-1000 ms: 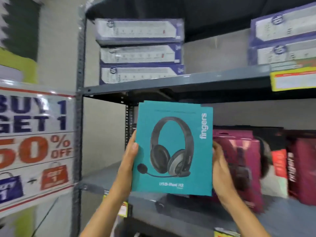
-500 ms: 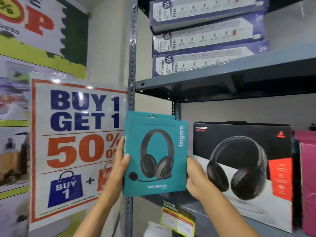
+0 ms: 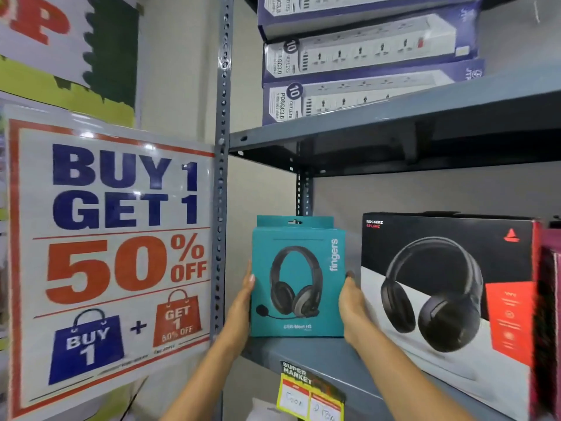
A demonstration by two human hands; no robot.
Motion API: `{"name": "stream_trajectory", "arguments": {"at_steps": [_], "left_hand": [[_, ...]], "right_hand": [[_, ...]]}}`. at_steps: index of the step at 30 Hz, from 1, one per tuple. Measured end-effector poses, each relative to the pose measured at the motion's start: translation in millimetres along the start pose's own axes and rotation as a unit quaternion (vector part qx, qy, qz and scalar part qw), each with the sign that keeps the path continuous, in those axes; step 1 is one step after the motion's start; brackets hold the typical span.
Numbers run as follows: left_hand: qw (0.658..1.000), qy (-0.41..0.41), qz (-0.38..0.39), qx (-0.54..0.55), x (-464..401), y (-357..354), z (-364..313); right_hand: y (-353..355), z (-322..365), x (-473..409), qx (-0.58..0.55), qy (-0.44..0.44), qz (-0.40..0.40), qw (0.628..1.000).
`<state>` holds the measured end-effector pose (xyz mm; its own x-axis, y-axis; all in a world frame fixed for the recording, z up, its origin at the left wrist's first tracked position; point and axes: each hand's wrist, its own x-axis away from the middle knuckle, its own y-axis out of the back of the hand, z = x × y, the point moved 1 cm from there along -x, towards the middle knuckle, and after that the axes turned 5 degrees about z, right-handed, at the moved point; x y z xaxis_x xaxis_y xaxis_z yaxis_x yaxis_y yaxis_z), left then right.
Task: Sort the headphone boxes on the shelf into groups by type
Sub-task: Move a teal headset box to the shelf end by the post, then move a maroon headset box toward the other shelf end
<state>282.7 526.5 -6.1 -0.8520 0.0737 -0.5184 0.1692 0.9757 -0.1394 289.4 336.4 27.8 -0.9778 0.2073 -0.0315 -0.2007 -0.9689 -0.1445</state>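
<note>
A teal headset box (image 3: pixel 299 281) marked "fingers" stands upright at the far left end of the grey shelf (image 3: pixel 321 357), its bottom edge on the shelf board. My left hand (image 3: pixel 243 305) grips its left side and my right hand (image 3: pixel 352 305) grips its right side. Right of it, with a small gap, stands a larger black, white and red headphone box (image 3: pixel 449 299). A pink box (image 3: pixel 551 314) is partly visible at the right edge of the view.
Three stacked power strip boxes (image 3: pixel 364 56) lie on the upper shelf (image 3: pixel 394 120). The perforated shelf post (image 3: pixel 221 177) rises just left of the teal box. A "Buy 1 Get 1" poster (image 3: pixel 112 253) hangs at left. A yellow price tag (image 3: pixel 309 393) hangs on the shelf's front edge.
The teal box has moved right, past the shelf post and into the shelf, and now rests on the shelf board at the left end. Both hands still hold its sides.
</note>
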Motion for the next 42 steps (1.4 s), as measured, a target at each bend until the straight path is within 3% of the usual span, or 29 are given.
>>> {"name": "stream_trajectory", "arguments": {"at_steps": [3, 9, 15, 20, 22, 25, 29, 33, 37, 39, 42], "left_hand": [[0.998, 0.047, -0.046, 0.011, -8, -8, 2], [0.995, 0.048, -0.088, -0.006, -13, -17, 3], [0.987, -0.063, -0.138, -0.042, 1, -28, -4], [0.970, -0.186, -0.149, -0.059, 26, -99, -41], [0.969, -0.212, -0.119, -0.041, 37, -143, -57], [0.970, -0.240, -0.037, -0.029, 53, -213, -71], [0.971, -0.235, 0.033, -0.009, 81, -291, -63], [0.976, -0.199, 0.085, -0.013, 116, -355, -40], [0.996, -0.079, 0.040, 0.025, 129, -387, -22], [0.999, -0.035, 0.009, 0.026, 129, -393, -18], [0.999, 0.027, 0.000, 0.040, 127, -398, -15]], "right_hand": [[-2, -2, -1, 0.000, 0.001, -0.007, 1.000], [-2, -2, 1, 0.008, 0.016, -0.012, 1.000], [-6, 2, 37, -0.013, 0.043, 0.017, 0.999], [27, 34, 123, -0.057, 0.223, 0.053, 0.972], [53, 51, 144, -0.043, 0.318, 0.020, 0.947], [108, 72, 160, 0.010, 0.441, -0.090, 0.893], [191, 91, 166, 0.038, 0.496, -0.214, 0.841], [277, 94, 161, 0.050, 0.469, -0.333, 0.816], [332, 79, 152, 0.070, 0.376, -0.396, 0.835], [350, 68, 148, 0.072, 0.325, -0.386, 0.860], [363, 55, 148, 0.054, 0.233, -0.302, 0.923]]}}
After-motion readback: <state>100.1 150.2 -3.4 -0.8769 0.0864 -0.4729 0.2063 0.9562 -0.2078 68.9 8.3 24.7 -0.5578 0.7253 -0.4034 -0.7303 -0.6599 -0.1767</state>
